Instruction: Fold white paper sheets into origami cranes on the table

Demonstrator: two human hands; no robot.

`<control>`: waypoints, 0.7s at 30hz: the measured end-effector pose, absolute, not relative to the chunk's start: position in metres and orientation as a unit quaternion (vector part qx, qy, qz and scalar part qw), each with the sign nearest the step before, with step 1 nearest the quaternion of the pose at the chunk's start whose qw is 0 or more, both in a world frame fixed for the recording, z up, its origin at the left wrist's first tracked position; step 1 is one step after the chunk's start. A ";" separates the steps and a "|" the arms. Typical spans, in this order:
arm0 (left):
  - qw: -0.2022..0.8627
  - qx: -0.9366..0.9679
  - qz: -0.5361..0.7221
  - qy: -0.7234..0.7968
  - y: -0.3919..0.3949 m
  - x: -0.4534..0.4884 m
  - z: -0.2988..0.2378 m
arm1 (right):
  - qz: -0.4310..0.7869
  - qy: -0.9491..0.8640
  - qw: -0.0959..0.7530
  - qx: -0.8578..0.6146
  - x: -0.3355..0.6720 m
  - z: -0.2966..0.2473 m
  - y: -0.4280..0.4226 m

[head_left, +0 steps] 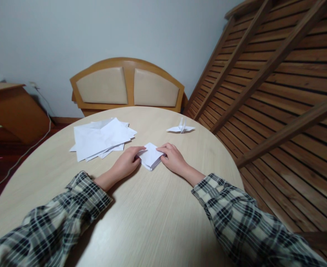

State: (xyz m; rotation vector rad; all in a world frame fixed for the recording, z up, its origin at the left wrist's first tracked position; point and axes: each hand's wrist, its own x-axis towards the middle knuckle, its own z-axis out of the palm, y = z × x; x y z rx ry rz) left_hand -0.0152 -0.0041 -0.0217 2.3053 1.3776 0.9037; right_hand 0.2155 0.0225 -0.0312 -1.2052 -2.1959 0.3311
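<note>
Between my hands, a sheet of white paper folded into a layered diamond (pixel 150 155) rests on the round table. One corner of it points toward me, where the layers stand slightly apart. My left hand (pixel 128 160) pinches its left corner between thumb and fingers. At the right corner, my right hand (pixel 172 157) grips the same paper, thumb and fingers closed on the edge. A folded white paper crane (pixel 181 127) stands beyond my right hand. To the left lies a loose pile of white paper sheets (pixel 101 138).
The pale round wooden table (pixel 141 230) fills the foreground. Behind it stands a wooden headboard (pixel 128 83) with two cream panels against the wall. A slatted wooden frame (pixel 277 96) leans along the right. A cable (pixel 27 152) runs down past a brown desk (pixel 16 111) at left.
</note>
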 end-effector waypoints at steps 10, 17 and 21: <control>0.150 0.802 0.327 0.477 -0.005 -0.012 -0.018 | 0.128 -0.823 0.319 -0.451 0.217 -0.032 0.025; 0.136 0.797 0.325 0.490 -0.004 -0.012 -0.017 | 0.135 -0.819 0.318 -0.457 0.217 -0.030 0.025; 0.132 0.795 0.328 0.493 -0.004 -0.012 -0.017 | 0.132 -0.820 0.317 -0.458 0.217 -0.030 0.025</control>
